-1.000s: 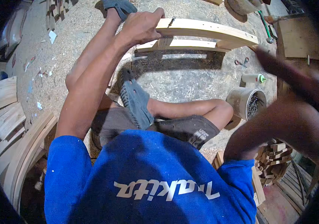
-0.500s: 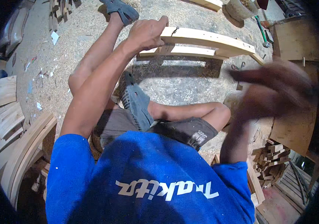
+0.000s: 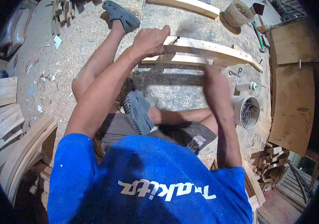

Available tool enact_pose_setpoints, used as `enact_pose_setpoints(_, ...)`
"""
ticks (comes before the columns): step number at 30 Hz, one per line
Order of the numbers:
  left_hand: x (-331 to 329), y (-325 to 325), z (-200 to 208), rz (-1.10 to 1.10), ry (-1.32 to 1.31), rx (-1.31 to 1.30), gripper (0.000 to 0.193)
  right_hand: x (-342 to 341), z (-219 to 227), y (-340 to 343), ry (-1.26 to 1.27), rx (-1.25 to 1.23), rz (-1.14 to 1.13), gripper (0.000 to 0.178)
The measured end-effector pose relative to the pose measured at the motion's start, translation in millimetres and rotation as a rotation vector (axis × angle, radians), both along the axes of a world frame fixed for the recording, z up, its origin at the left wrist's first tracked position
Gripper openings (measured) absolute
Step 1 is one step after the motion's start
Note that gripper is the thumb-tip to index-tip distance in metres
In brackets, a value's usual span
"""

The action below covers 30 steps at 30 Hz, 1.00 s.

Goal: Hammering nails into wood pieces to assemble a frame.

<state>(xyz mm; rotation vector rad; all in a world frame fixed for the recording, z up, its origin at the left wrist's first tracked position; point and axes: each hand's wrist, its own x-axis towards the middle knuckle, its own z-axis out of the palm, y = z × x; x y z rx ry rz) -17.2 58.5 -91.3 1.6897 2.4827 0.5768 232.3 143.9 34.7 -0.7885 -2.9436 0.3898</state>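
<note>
A curved pale wooden piece (image 3: 211,49) forms the upper side of a frame lying across the floor ahead of me. My left hand (image 3: 150,42) is closed around its left end, thumb pointing up. Just right of that hand, a dark nail (image 3: 177,39) sticks up from the wood. My right hand (image 3: 217,80), smeared by motion, is closed over the near side of the frame. From it a blurred tool, apparently a hammer (image 3: 193,39), reaches toward the nail. Its outline is too smeared to show whether it touches.
Right of my knee stands a bucket of nails (image 3: 247,112), with a bottle (image 3: 245,86) and scissors (image 3: 236,72) beyond. A green-handled tool (image 3: 258,35) lies near another bucket (image 3: 237,14). Curved boards (image 3: 27,156) are stacked at left; wood offcuts (image 3: 275,160) lie at right.
My right hand has swung from the far right, leftward toward the nail, uncovering the bucket of nails and the bottle. The left hand keeps its hold on the wooden piece.
</note>
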Motion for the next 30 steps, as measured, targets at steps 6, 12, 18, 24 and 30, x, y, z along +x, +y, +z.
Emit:
enact_pose_setpoints(6, 3, 4, 11, -0.025, -0.054, -0.147, 0.069, 60, -34, 20, 0.480, -0.239, -0.091, 0.056)
enact_pose_setpoints(12, -35, 5, 21, -0.210, -0.274, -0.241, 0.075, 80, 1, -1, 0.578, -0.534, -0.334, 0.055)
enact_pose_setpoints(18, -38, 0, 9, -0.175, -0.274, -0.205, 0.072, 119, 87, 40, 0.694, 0.254, -0.188, 0.046)
enact_pose_setpoints(24, -37, -2, 8, -0.170, -0.284, -0.175, 0.069, 80, 155, 31, 0.460, 0.443, 0.291, 0.040)
enact_pose_setpoints(30, -30, 0, 6, -0.165, -0.248, -0.137, 0.069, 28, -23, 6, 0.048, -0.011, 0.051, 0.041)
